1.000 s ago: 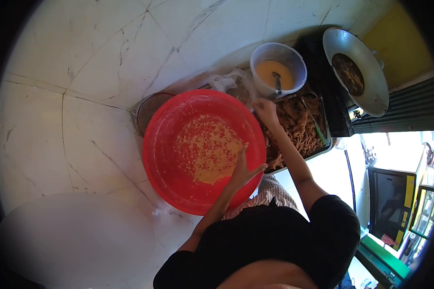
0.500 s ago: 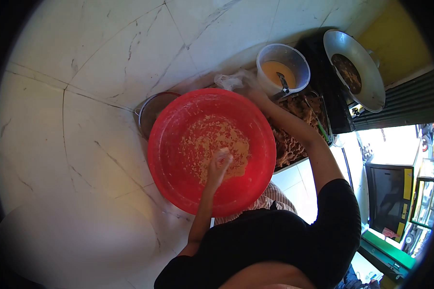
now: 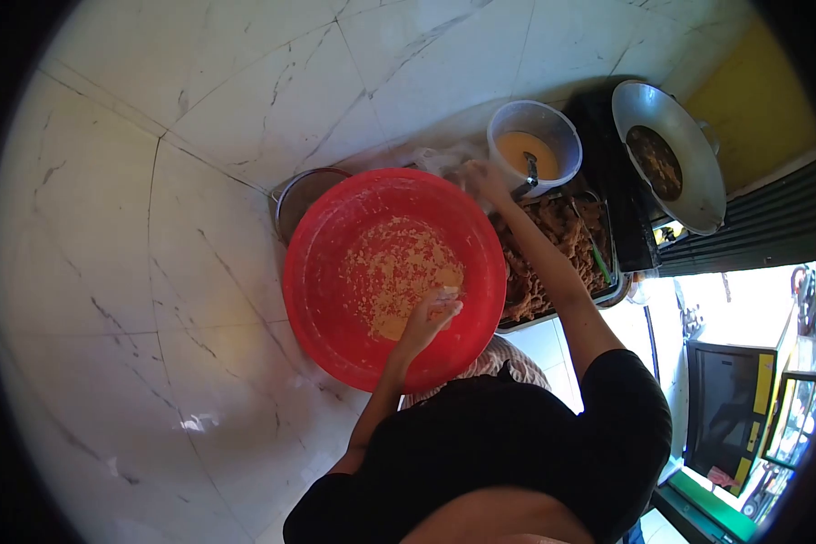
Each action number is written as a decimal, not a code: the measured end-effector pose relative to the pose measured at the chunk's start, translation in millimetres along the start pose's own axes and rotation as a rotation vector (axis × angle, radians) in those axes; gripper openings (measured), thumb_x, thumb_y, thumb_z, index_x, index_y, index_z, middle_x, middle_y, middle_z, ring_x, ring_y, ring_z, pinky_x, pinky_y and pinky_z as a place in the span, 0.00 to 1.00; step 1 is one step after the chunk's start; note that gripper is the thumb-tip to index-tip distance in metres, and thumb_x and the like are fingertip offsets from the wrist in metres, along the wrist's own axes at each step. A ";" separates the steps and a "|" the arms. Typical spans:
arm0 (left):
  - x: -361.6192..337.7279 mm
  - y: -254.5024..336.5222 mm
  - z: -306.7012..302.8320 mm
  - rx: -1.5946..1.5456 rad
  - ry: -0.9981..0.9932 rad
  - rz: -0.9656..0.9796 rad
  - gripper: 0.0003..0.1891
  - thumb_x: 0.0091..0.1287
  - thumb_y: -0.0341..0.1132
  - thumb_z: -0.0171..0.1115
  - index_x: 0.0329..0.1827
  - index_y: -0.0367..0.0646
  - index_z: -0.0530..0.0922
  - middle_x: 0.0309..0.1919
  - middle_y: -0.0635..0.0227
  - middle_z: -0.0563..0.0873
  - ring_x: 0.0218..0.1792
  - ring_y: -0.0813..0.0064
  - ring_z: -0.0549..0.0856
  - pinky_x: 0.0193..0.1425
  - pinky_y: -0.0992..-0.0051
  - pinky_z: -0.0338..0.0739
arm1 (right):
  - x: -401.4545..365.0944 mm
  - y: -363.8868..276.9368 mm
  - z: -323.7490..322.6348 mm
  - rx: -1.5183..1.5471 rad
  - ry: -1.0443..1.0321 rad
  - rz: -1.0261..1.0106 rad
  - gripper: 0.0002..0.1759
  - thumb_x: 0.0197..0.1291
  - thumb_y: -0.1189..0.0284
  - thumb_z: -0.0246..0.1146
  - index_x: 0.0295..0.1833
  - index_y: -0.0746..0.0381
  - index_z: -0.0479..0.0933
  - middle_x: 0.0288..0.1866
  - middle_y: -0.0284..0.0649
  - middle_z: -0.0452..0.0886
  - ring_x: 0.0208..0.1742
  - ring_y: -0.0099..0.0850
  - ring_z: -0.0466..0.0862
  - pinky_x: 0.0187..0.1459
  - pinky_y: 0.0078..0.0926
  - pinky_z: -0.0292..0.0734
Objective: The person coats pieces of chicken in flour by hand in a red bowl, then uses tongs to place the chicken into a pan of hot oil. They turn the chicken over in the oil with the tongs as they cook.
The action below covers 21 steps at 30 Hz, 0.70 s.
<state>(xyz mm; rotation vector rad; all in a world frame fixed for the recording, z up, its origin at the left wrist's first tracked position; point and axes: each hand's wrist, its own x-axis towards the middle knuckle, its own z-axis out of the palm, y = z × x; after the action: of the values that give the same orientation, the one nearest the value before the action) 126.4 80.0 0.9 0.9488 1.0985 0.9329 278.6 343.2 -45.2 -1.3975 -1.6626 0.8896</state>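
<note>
**Two hands at work over a red basin of crumbs**

Head view, looking straight down. A person in a black top leans over a round red basin (image 3: 322,272) that stands on pale marbled tiles (image 3: 154,236) and opens upward towards the camera. Being round, it has no long axis. A patch of pale yellow crumbs (image 3: 394,263) covers its floor.

The left hand (image 3: 429,317) is inside the basin, at the near right edge of the crumbs. Its forearm runs from lower left up to the right. The fingers are bent loosely and held together, with the tips on the crumbs. A pale bit shows at the fingertips, but it is unclear whether they grip it.

The right hand (image 3: 485,177) reaches to the basin's far rim, just beside a crumpled clear bag (image 3: 433,160) and a clear bucket (image 3: 553,127). Its fingers are too small and blurred to tell how far they are closed or whether they hold anything.

The bucket holds orange batter with a dark ladle (image 3: 529,172) standing in it. To the right of the basin, a metal tray (image 3: 562,240) is piled with brown fried pieces. Beyond the tray, a steel wok (image 3: 694,181) holds something dark brown. A metal pot (image 3: 301,190) peeks out from behind the basin's far left rim.
</note>
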 end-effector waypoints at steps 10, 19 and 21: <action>-2.8 12.1 -19.0 0.024 0.275 0.181 0.18 0.61 0.33 0.58 0.52 0.35 0.70 0.45 0.63 0.77 0.47 0.74 0.77 0.50 0.78 0.72 | -45.4 -84.8 -18.2 0.591 0.059 -0.103 0.10 0.60 0.71 0.54 0.41 0.69 0.71 0.34 0.39 0.78 0.35 0.24 0.77 0.39 0.21 0.72; 15.4 63.4 1.3 0.426 0.684 0.483 0.21 0.61 0.37 0.58 0.54 0.35 0.69 0.44 0.62 0.77 0.48 0.74 0.77 0.54 0.77 0.68 | -127.1 -144.9 -11.8 0.912 -0.380 0.229 0.13 0.60 0.71 0.56 0.48 0.65 0.70 0.41 0.34 0.76 0.39 0.23 0.77 0.43 0.21 0.73; 8.3 62.1 -4.5 -0.006 0.446 0.327 0.21 0.63 0.37 0.57 0.55 0.34 0.69 0.42 0.65 0.79 0.46 0.78 0.77 0.50 0.79 0.69 | -136.2 -147.8 -11.6 0.920 -0.484 0.273 0.15 0.59 0.69 0.57 0.50 0.64 0.69 0.44 0.33 0.74 0.42 0.23 0.76 0.46 0.21 0.72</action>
<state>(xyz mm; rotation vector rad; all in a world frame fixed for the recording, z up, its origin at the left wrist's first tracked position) 115.6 107.9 56.1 0.9567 1.3325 1.4646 236.3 186.4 73.8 -0.7835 -1.0890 1.9521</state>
